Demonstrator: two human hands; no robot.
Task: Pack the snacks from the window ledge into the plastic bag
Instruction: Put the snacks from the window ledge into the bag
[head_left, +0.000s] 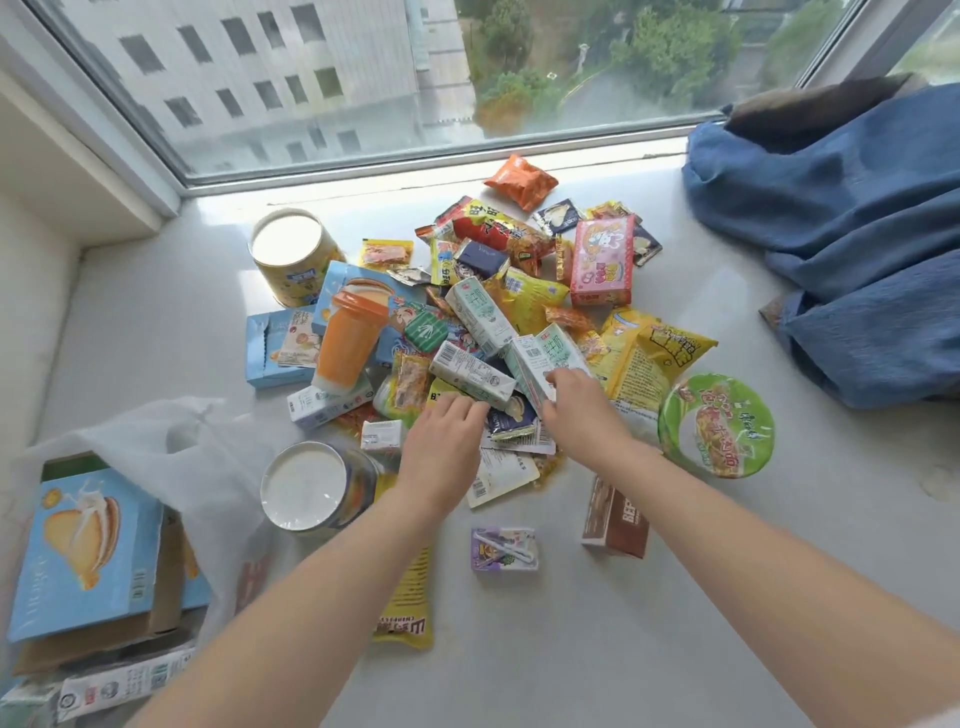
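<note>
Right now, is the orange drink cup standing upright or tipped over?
Tipped over. The orange drink cup lies on its side across the blue boxes, lid end toward the window, base toward the camera.

A heap of snacks (493, 312) lies mid-ledge: pale green milk cartons (480, 314) tilted across it, yellow crinkly packets (644, 353) to the right, a pink box (602, 262) on the far side, an orange packet (521, 182) farthest. A green-lidded noodle bowl (716, 423) sits near right. The translucent white plastic bag (171, 467) slumps open at near left, holding a blue cake box (85, 551).
</note>
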